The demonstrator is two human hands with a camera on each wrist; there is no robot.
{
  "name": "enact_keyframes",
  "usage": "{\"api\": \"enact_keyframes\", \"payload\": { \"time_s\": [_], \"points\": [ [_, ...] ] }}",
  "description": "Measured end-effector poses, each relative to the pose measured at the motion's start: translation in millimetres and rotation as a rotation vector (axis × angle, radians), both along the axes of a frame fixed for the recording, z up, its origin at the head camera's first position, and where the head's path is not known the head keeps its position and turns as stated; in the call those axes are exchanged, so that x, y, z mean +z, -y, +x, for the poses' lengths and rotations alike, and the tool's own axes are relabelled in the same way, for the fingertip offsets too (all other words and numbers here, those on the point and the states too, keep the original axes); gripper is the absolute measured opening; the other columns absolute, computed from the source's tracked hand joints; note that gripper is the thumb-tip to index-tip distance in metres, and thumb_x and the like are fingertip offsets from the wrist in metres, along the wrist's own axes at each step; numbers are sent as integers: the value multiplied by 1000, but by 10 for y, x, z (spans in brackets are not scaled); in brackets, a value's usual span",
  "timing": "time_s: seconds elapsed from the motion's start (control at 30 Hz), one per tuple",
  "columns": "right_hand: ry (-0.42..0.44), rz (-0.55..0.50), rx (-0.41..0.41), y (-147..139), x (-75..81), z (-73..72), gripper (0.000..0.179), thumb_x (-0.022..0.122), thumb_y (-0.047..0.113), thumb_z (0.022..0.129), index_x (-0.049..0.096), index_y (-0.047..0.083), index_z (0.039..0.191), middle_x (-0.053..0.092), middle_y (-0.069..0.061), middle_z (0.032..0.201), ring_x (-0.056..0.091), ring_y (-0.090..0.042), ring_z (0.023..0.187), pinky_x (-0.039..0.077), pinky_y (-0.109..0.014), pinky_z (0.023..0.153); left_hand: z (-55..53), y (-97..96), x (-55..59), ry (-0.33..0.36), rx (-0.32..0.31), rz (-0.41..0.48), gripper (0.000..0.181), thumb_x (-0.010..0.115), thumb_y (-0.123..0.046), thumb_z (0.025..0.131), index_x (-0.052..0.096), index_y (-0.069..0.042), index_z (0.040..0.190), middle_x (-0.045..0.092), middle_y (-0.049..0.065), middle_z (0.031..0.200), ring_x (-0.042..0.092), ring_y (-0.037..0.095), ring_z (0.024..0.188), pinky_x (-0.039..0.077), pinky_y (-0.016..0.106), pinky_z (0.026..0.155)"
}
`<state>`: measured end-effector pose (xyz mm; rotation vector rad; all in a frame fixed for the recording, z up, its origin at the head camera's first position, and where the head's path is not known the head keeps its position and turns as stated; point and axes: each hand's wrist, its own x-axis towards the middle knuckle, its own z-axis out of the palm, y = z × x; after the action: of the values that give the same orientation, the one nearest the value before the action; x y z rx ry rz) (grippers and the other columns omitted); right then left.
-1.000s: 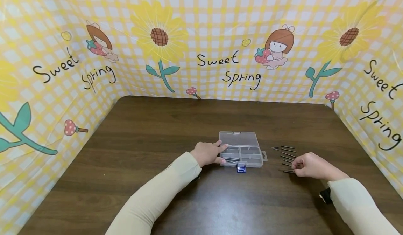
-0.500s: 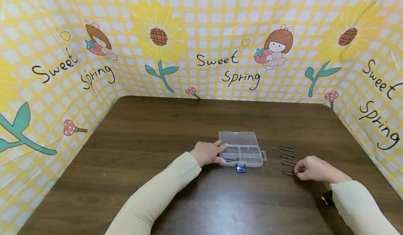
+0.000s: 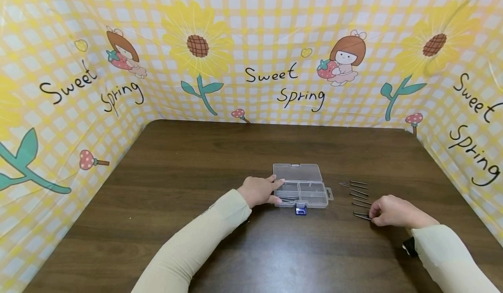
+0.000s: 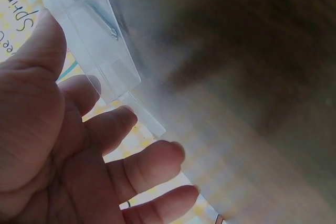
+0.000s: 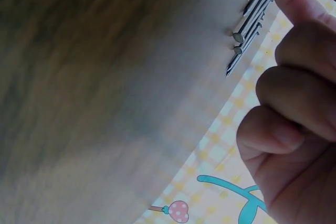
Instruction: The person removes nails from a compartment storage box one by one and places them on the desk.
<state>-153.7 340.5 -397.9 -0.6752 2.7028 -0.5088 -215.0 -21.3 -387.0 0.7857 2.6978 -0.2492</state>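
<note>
A clear plastic compartment box lies on the table with its lid folded back and a blue latch at the front. Several nails lie in its front left compartment. My left hand rests against the box's left side, thumb and fingers spread and fairly straight. To the right of the box, my right hand pinches the near end of a nail between thumb and forefinger; a second nail seems to lie beside it. The fingertips' contact is partly hidden. The right wrist view catches the curled other fingers.
More loose nails lie in a rough column behind the right hand, with a few smaller ones farther left. The dark wooden table ends at a yellow checked cloth that surrounds it on three sides.
My right hand has shifted slightly right and toward me, its fingertips staying at the nearest nails, which have shifted a little too. The left hand and box have stayed put.
</note>
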Motion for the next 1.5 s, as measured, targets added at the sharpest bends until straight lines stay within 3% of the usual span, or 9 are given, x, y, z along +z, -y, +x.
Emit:
{"api": "enact_keyframes", "payload": {
  "time_s": [0.2,0.5,0.8,1.1,1.33,1.5],
  "points": [
    [-3,-10,9,-18,-13,3,10,69,8,74,65,16,69,53,15,66,40,1,58,38,-24,54,5,-21,7,4,-1,4,70,47,-57,89,26,-35,152,31,-8,154,63,13,102,44,31,60],
    [-78,27,24,3,-23,-18,11,70,10,69,64,19,67,52,17,65,41,2,59,39,-24,54,-8,-6,-10,-34,-21,-8,71,47,-59,87,29,-34,151,34,-8,152,66,12,94,43,30,56],
    [-84,-23,51,-48,-66,-54,6,71,13,74,67,17,71,57,15,69,44,0,61,41,-27,55,6,16,15,-67,-52,-14,70,46,-62,88,31,-34,150,37,-8,150,66,12,83,43,30,55],
    [-75,-6,-9,66,55,-74,3,74,17,77,70,17,76,63,13,74,46,1,64,44,-27,59,-10,43,12,-80,-78,-11,69,44,-63,89,30,-34,151,36,-8,151,49,14,50,40,29,53],
    [-106,-5,5,229,135,-165,6,72,15,79,74,11,83,68,6,79,47,-1,64,44,-27,59,-45,61,-11,-71,-80,-8,70,44,-64,89,30,-36,151,35,-9,151,51,13,51,41,28,55],
    [-105,-22,33,379,183,-250,9,70,14,80,75,9,87,69,5,81,48,-2,63,45,-28,60,-46,63,-18,-65,-79,-4,69,45,-64,89,30,-35,151,35,-8,151,61,14,64,43,29,57]
  ]
}}
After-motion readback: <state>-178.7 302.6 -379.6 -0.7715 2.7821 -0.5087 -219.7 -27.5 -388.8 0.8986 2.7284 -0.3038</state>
